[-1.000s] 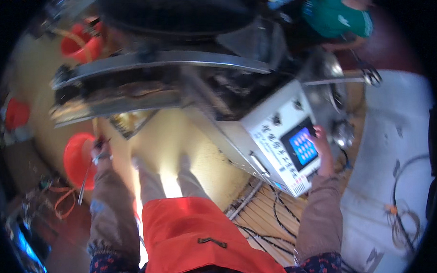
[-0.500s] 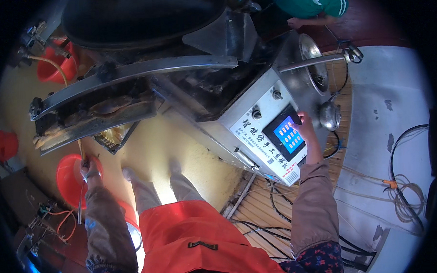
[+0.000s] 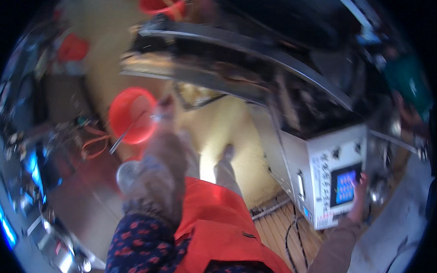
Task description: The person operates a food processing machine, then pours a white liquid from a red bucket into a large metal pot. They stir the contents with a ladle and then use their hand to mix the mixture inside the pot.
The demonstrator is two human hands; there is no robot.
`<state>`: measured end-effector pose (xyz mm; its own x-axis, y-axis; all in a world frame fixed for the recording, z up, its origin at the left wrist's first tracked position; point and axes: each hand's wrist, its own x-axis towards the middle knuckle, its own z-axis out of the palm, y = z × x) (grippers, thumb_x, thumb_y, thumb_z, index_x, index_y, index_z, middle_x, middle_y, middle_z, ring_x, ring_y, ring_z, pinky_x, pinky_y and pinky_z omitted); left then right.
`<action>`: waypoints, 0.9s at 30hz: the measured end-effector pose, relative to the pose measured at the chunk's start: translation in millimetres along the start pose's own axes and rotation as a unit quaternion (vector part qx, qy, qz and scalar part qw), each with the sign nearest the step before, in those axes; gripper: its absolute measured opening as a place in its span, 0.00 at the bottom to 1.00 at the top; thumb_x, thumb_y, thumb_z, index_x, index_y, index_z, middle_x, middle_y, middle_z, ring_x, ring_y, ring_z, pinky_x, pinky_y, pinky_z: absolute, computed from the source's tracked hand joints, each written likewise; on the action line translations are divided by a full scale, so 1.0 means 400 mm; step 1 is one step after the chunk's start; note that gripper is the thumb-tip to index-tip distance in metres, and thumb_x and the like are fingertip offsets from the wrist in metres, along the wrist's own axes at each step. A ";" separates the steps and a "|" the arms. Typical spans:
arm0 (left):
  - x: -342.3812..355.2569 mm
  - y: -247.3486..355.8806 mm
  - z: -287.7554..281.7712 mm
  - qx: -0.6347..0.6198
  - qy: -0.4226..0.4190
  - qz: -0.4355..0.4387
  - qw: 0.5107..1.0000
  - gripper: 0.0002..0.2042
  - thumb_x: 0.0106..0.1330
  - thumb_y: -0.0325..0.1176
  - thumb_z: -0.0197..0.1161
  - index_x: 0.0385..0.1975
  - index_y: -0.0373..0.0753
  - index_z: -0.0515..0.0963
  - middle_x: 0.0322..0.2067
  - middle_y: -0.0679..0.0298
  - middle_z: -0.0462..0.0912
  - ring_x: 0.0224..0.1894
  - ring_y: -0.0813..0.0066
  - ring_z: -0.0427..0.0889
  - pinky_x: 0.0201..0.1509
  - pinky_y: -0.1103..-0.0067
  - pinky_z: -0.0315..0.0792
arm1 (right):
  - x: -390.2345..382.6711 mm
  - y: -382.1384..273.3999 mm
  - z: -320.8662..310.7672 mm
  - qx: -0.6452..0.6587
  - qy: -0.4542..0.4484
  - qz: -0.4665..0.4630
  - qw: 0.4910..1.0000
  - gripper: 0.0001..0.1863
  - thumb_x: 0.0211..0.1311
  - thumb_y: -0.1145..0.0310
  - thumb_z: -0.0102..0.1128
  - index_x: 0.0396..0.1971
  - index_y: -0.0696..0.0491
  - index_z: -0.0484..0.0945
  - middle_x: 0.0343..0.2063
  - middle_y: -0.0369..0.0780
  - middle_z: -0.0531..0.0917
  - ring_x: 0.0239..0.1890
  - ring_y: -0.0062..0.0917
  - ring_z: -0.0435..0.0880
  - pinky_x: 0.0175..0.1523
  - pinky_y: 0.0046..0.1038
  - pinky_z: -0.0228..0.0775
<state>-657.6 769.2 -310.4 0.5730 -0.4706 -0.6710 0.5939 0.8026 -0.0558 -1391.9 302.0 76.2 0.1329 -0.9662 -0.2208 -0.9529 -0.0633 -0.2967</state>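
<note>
Touch screen glowing blue, sitting in black frame on white control box. Round basin showing bright red-orange. Apron showing orange. Sleeve wearing dark navy with red floral print; forearm cover showing grey. Floor looking pale yellow. Another person's top showing teal green.

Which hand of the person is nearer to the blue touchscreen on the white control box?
The right hand is nearer: its fingers reach the right edge of the blue touchscreen. The left hand is far off to the left, holding a thin rod by the red basin.
</note>
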 end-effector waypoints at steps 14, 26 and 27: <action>-0.113 -0.141 0.166 -0.093 0.136 0.152 0.975 0.06 0.62 0.25 0.50 0.35 0.29 0.65 0.33 0.51 0.73 0.33 0.55 0.77 0.40 0.62 0.79 | 0.070 0.065 -0.024 -0.125 -0.002 -0.052 0.991 0.31 0.38 0.70 0.67 0.46 0.57 0.66 0.42 0.42 0.68 0.44 0.31 0.67 0.54 0.32 0.60; -0.104 -0.124 0.132 -0.075 0.135 0.140 0.978 0.05 0.64 0.27 0.49 0.36 0.33 0.65 0.34 0.52 0.73 0.35 0.55 0.76 0.42 0.59 0.78 | 0.068 0.047 -0.026 -0.148 -0.011 -0.048 0.988 0.32 0.38 0.69 0.67 0.48 0.57 0.65 0.45 0.43 0.68 0.44 0.31 0.67 0.53 0.32 0.61; -0.108 -0.118 0.127 -0.082 0.135 0.143 0.977 0.05 0.64 0.26 0.49 0.36 0.32 0.65 0.34 0.51 0.73 0.35 0.55 0.76 0.42 0.59 0.78 | 0.066 0.046 -0.024 -0.148 -0.011 -0.043 0.988 0.32 0.38 0.69 0.68 0.48 0.58 0.65 0.45 0.43 0.68 0.44 0.31 0.67 0.53 0.32 0.61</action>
<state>-681.8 732.9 -241.2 0.5189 -0.1220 -0.8461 0.3197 0.9457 0.0597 -1408.5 273.0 74.0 0.2192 -0.9488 -0.2275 -0.9755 -0.2177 -0.0319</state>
